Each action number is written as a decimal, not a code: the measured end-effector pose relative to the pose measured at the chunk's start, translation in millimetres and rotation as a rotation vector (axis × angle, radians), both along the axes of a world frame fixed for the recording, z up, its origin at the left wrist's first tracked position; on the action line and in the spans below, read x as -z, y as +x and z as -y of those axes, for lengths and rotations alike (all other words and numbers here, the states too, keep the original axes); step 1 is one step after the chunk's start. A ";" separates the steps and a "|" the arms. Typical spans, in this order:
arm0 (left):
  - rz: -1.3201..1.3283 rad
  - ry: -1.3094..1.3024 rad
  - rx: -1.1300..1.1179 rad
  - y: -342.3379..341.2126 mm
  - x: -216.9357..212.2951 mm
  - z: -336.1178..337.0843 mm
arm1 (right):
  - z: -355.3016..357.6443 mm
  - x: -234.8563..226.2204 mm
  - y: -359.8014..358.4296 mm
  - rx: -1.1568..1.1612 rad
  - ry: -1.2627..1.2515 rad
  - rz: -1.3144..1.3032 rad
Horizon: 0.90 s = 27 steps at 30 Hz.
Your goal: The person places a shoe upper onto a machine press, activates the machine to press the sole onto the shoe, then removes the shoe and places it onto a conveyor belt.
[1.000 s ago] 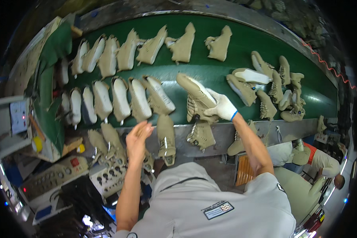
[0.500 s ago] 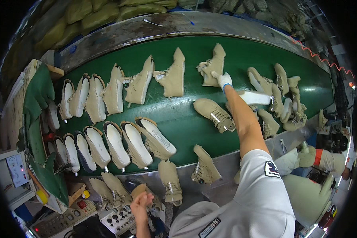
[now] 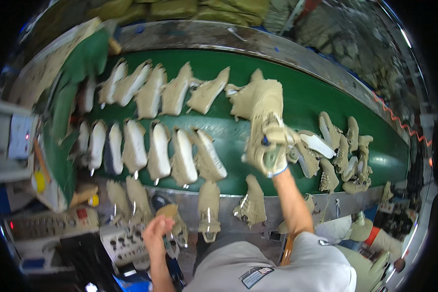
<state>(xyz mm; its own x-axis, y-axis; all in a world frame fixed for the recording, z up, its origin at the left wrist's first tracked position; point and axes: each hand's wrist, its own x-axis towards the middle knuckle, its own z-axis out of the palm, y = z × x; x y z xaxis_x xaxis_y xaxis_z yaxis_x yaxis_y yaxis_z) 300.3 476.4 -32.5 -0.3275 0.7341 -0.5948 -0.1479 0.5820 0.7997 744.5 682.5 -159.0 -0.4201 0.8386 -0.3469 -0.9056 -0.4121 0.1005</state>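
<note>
My right hand (image 3: 276, 164), in a white glove, is closed on a beige lace-up shoe (image 3: 267, 100) with its toe pointing away from me. This shoe is raised above the green belt (image 3: 228, 146) and partly covers another beige shoe upper (image 3: 242, 100) in the far row. My left hand (image 3: 156, 229) is bare, its fingers loosely bent and apart, with nothing visible in it. It hovers beside a beige shoe (image 3: 179, 226) at the near metal edge. Two more shoes, one toe-up (image 3: 209, 207) and one on its side (image 3: 252, 202), rest along that edge.
Two rows of shoes with white undersides (image 3: 159, 151) fill the belt's left half. A loose pile of shoes (image 3: 343, 151) lies at its right. A green cloth flap (image 3: 78, 92) hangs at the left end, near control panels (image 3: 53, 226). Another person (image 3: 370, 258) is at lower right.
My right hand has left the shoe in the far row and lifted the one that lay nearer on the belt. The whole view has shifted. My left hand stays near the edge shoe.
</note>
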 end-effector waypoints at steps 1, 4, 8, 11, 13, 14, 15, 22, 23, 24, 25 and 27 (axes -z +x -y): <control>-0.024 0.051 0.001 -6.8 -11.8 2.7 | 13.3 -27.3 -43.1 -0.032 0.142 -0.076; -0.021 0.217 0.077 -11.1 -62.7 -11.5 | 62.2 -34.5 -139.2 0.000 0.180 -0.281; -0.064 0.291 -0.066 -53.1 -102.1 27.0 | 141.2 -130.1 -286.5 -0.494 -0.078 0.246; -0.001 0.254 -0.252 -105.2 -127.6 99.8 | 202.6 -152.0 -358.1 -0.879 0.122 -0.014; -0.051 0.235 -0.445 -144.0 -121.3 169.1 | 239.2 -167.1 -406.4 -1.011 0.116 0.159; -0.040 0.252 -0.547 -149.5 -124.4 197.4 | 255.9 -183.8 -417.0 -1.033 0.353 0.237; -0.026 0.276 -0.634 -163.0 -128.9 227.2 | 273.0 -190.8 -438.1 -1.052 0.489 0.268; -0.116 0.241 -1.236 -218.8 -129.1 380.9 | 386.5 -184.9 -582.9 -1.345 0.492 0.243; -0.127 0.298 -1.300 -224.7 -128.7 396.4 | 403.4 -189.5 -601.8 -1.377 0.453 0.162; -0.101 0.357 -1.357 -232.9 -123.6 413.6 | 417.8 -195.4 -616.5 -1.417 0.448 0.188; -0.125 0.438 -1.405 -240.1 -119.5 426.0 | 428.8 -204.3 -631.1 -1.450 0.443 0.217; -0.148 0.500 -1.486 -254.1 -117.4 452.3 | 452.3 -199.2 -667.4 -1.499 0.411 0.193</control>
